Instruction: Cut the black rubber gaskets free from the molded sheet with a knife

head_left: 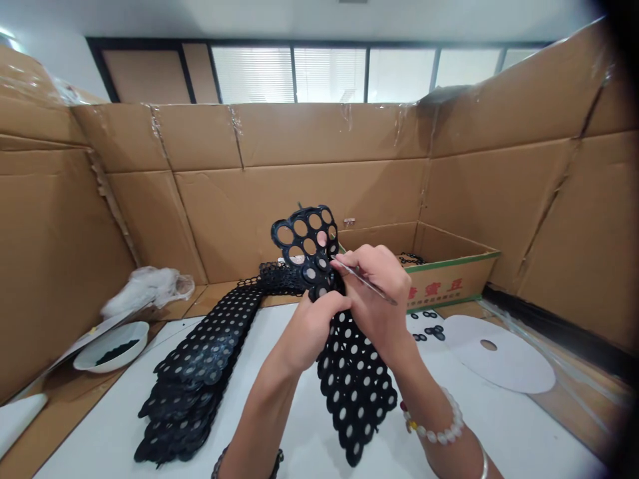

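Observation:
A black sheet of joined rings hangs below my hands, its lower part patterned with pale round spots and its top end showing open holes. My left hand pinches the sheet near its upper part, thumb across the front. In my right hand is a thin metal tool, its tip at the sheet's right edge beside the rings. Some of my left fingers are hidden behind the sheet.
Stacked black spotted sheets lie on the left of the white table. Beyond them are a white bowl with dark bits and crumpled plastic. At right are small black rings, a white disc and an open carton. Cardboard walls surround the table.

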`<state>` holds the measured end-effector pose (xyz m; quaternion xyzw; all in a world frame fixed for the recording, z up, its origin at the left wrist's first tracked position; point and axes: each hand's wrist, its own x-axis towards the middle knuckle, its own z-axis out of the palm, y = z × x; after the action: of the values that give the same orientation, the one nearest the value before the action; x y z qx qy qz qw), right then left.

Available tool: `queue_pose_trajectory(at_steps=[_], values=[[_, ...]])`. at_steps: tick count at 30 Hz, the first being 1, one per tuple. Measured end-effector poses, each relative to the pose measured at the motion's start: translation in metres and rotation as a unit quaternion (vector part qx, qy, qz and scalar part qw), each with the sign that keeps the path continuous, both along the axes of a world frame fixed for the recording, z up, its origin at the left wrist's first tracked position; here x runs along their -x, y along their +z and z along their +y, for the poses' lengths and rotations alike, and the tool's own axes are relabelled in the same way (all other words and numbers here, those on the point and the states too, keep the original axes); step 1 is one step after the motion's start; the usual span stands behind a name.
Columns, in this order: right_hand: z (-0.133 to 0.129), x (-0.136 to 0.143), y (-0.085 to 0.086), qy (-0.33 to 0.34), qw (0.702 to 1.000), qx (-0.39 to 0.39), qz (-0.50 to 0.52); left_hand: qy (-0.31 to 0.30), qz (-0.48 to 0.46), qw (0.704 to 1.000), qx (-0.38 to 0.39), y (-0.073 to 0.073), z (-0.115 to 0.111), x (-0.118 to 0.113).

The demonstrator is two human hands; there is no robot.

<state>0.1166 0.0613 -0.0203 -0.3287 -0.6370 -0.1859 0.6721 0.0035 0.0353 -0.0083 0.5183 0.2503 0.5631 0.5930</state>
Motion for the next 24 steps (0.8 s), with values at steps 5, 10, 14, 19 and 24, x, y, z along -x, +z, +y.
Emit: queue_pose_trajectory(at_steps=[5,10,14,19,24], values=[[0.004,-0.013,0.003,0.101,0.993,-0.035,-0.051,0.029,-0.002,0.999,0.025,0.011,0.0,0.01],[0.004,-0.023,0.003,0.132,0.991,-0.01,0.019,0.098,0.085,0.986,-0.102,0.017,0.007,0.026],[0.011,-0.026,0.006,0.273,0.952,0.029,0.135,0.109,0.156,0.973,-0.127,0.019,0.009,0.028],[0.029,-0.039,0.004,0.331,0.921,0.06,0.196,0.1,0.188,0.967,-0.138,0.019,0.01,0.028],[0.027,-0.11,0.008,0.18,0.894,-0.085,0.402,0.213,0.108,0.965,-0.108,0.028,-0.002,0.065]])
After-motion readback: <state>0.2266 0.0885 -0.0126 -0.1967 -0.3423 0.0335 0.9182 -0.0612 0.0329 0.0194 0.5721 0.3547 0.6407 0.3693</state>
